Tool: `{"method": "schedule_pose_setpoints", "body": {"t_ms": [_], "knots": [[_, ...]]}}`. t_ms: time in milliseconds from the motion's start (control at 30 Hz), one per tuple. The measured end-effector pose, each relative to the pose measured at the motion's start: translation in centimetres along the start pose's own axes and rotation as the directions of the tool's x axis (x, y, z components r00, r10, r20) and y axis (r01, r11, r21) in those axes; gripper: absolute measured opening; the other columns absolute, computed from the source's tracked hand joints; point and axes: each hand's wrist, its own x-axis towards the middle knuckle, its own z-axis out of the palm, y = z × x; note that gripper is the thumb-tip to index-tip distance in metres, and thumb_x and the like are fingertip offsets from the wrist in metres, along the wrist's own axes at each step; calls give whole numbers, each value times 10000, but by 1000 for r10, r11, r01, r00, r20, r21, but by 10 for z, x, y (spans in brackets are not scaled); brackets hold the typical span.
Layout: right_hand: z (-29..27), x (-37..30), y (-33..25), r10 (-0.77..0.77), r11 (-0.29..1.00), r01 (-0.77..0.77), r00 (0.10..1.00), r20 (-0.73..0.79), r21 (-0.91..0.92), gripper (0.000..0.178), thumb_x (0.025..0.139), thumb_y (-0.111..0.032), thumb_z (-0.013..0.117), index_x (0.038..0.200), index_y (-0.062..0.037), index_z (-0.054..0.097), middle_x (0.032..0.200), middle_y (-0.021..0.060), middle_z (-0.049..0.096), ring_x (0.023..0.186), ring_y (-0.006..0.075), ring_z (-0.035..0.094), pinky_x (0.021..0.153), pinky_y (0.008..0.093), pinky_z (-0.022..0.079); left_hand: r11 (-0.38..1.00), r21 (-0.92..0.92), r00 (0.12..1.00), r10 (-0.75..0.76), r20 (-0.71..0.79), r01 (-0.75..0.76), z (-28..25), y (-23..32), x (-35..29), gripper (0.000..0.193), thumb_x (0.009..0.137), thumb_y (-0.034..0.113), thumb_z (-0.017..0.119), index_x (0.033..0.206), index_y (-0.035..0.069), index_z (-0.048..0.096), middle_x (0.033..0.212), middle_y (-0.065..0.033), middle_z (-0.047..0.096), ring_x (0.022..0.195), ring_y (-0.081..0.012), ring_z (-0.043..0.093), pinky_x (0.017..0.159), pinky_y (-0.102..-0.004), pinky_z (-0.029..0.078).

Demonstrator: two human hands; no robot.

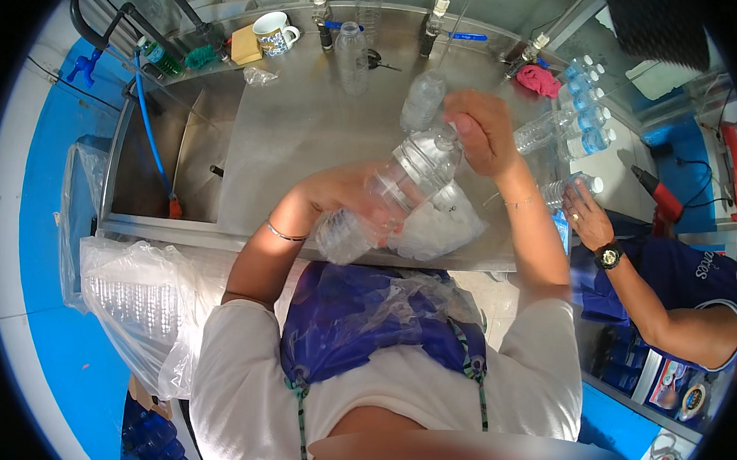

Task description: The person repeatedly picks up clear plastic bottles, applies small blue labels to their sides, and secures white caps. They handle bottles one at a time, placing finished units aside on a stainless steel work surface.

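The left hand (337, 192) grips the body of a clear plastic bottle (399, 186), holding it tilted above the front of the steel table (307, 120). The right hand (480, 132) is clenched around the bottle's neck, at the cap; whether the cap is fully on cannot be told. More clear bottles stand farther back on the table (353, 58), and a group with blue caps (583, 116) sits at the right, where a co-worker's hand (587, 215) rests on another. Judging by this, several bottles look finished while this one is mid-way. A bag of bottles (135, 302) hangs at the left.
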Motion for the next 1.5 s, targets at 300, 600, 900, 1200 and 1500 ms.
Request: {"method": "schedule_pose_setpoints", "body": {"t_ms": [300, 600, 900, 1200, 1500], "knots": [[27, -35, 53, 836, 533, -843, 514, 191, -65, 294, 972, -277, 490, 940, 2, 575, 720, 109, 540, 636, 171, 493, 622, 315, 421, 149, 816, 753, 320, -574, 559, -13, -20, 30, 733, 622, 260, 808, 1217, -39, 502, 954, -263, 648, 909, -366, 662, 772, -418, 520], [41, -137, 15, 616, 729, -596, 786, -59, -336, 106, 839, -89, 704, 934, -42, 704, 769, 77, 592, 630, 141, 538, 593, 267, 447, 556, 830, 349, 787, -509, -42, -125, -101, 80, 817, 752, 349, 802, 1310, -69, 376, 1260, -290, 518, 1172, -435, 525, 970, -440, 436], [15, -226, 22, 669, 438, -832, 555, -495, -341, 111, 806, -74, 717, 915, -56, 712, 812, 115, 626, 661, 204, 606, 620, 314, 487, 507, 829, 422, 715, -558, 237, -143, -127, 80, 830, 808, 364, 728, 1359, -103, 320, 1322, -343, 443, 1186, -460, 493, 982, -465, 430], [-55, -305, 33, 501, -483, -716, 246, -829, -504, 416, 753, -233, 740, 1160, -224, 655, 1153, 139, 536, 1113, 348, 501, 837, 497, 469, 398, 684, 572, 375, -729, 611, -97, -76, 21, 297, 832, 264, 604, 904, -19, 662, 870, -219, 684, 857, -386, 654, 793, -448, 508], [-29, -235, 5, 310, 254, -720, 693, -651, -645, 324, 720, -46, 750, 957, -265, 769, 1201, 99, 557, 1119, 295, 521, 957, 410, 408, 966, 213, 867, -23, -498, 148, -42, -54, 35, 371, 938, 353, 560, 963, 0, 672, 867, -83, 682, 794, -164, 669, 732, -301, 543]]}}
